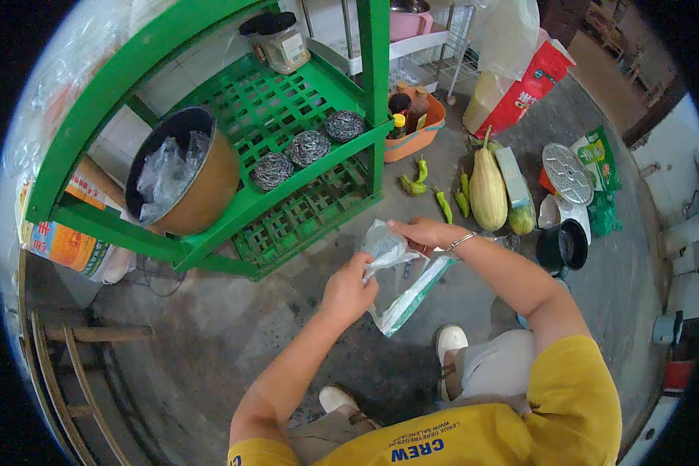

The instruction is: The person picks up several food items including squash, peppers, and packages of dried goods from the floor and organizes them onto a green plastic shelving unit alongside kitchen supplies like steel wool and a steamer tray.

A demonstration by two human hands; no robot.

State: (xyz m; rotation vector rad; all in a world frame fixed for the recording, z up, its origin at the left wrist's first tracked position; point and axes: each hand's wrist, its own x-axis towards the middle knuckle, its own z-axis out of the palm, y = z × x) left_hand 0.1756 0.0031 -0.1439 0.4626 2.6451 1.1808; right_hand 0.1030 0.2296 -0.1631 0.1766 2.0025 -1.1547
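In front of me both hands grip a thin plastic bag, crumpled and whitish at the top. A green and white panel hangs from its lower side, below my right hand. My left hand is closed on the bag's left edge, thumb pointing up. At the upper edge, my right hand, with a bangle at the wrist, pinches the plastic between thumb and fingers. Anything inside the bag is hard to make out. Just beyond my hands stands a green plastic shelf rack.
The rack carries a brown bucket stuffed with clear plastic, steel wool balls and a jar. On the floor are green peppers, a pale squash, an orange basket of bottles and a dark pot. A wooden stool stands left.
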